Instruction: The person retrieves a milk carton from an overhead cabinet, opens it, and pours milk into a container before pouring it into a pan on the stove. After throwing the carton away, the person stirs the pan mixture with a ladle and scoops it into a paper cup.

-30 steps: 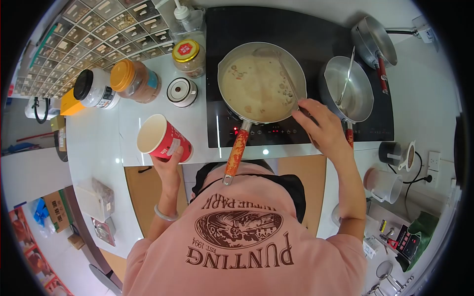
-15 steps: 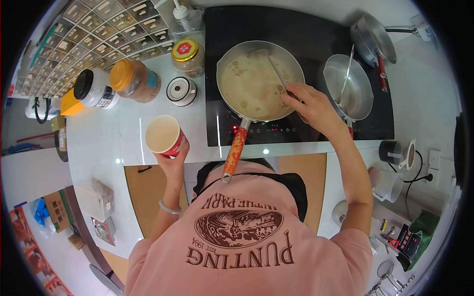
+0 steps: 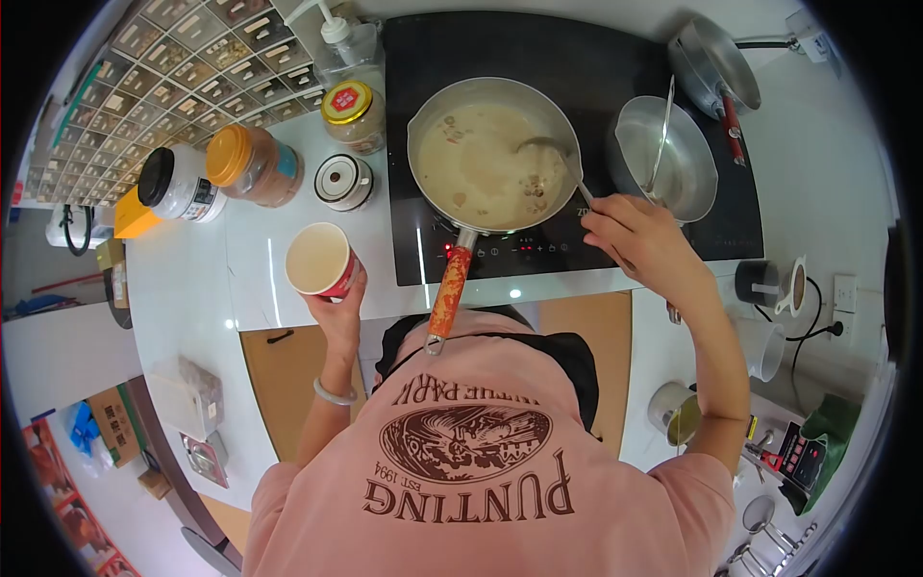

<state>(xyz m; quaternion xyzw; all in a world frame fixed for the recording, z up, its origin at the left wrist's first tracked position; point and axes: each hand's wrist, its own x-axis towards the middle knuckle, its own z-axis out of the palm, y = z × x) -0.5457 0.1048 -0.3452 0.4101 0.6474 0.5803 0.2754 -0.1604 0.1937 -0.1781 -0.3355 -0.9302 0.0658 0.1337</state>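
My left hand (image 3: 338, 306) is wrapped round a red and white paper cup (image 3: 321, 262), held over the counter's front edge. No contents show inside the cup. My right hand (image 3: 642, 240) grips the handle of a metal ladle (image 3: 577, 178). The ladle's bowl dips into pale, cloudy liquid in a metal pan (image 3: 413, 154) on the cooktop. Small brownish pieces float in the liquid, several of them near the ladle. The pan's mottled orange handle (image 3: 450, 293) points toward me, and neither hand touches it.
A second pan (image 3: 694, 183) with a utensil in it stands on the black cooktop (image 3: 481, 43). Behind it another pan (image 3: 721, 62) leans near the wall. Left of the cooktop are a white lidded pot (image 3: 343, 183), a yellow-lidded jar (image 3: 353, 115) and two larger jars.
My right hand has moved right and toward me, bringing the ladle from the pan's far side to its right side. My left hand still holds the cup in nearly the same place.
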